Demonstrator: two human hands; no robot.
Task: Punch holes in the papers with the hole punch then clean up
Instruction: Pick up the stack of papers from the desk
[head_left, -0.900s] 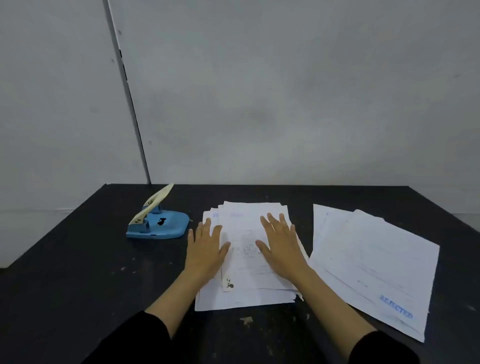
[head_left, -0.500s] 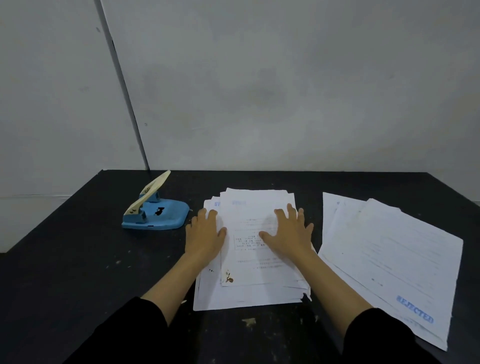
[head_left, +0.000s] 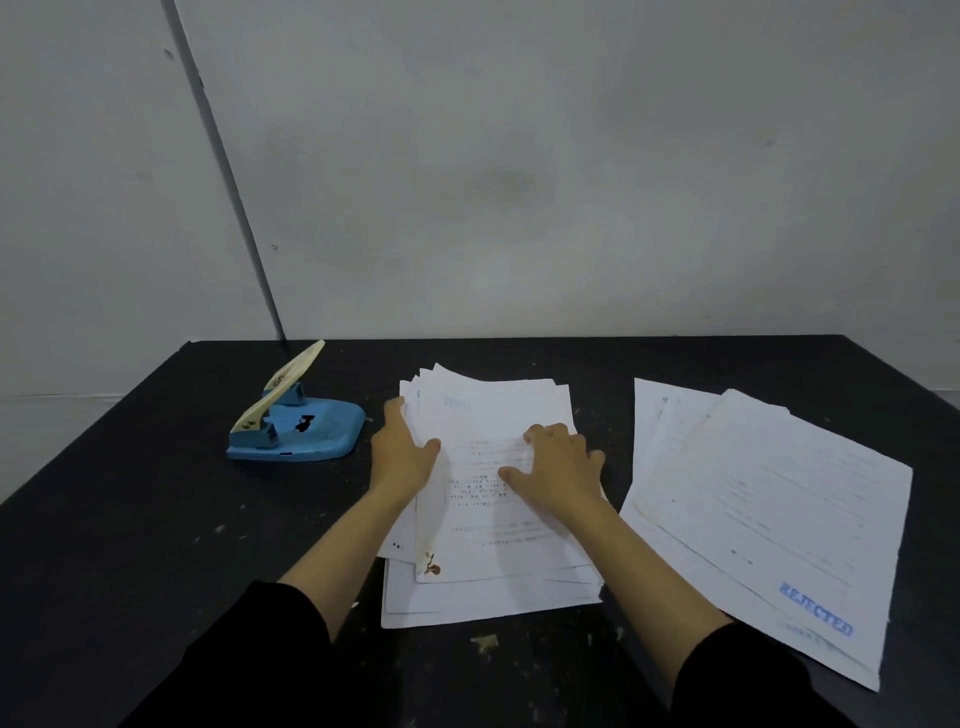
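Observation:
A loose stack of white printed papers (head_left: 493, 415) lies in the middle of the black table (head_left: 130, 519). My left hand (head_left: 402, 457) grips the stack's left edge, thumb on top and fingers along the side, and that edge of the upper sheets is lifted. My right hand (head_left: 558, 467) rests on the top sheet near the right side, fingers bent and pressing down, thumb spread. The blue hole punch (head_left: 298, 426) with a cream lever raised stands left of the stack, a little apart from my left hand.
A second spread of white sheets (head_left: 769, 493), the top one stamped REJECTED in blue, lies at the right near the table's edge. Small paper scraps (head_left: 485, 642) dot the table in front of the stack. A grey wall stands behind.
My left hand slid from flat on the stack to its left edge and took hold of it. The right hand's fingers curled. The camera tilted slightly.

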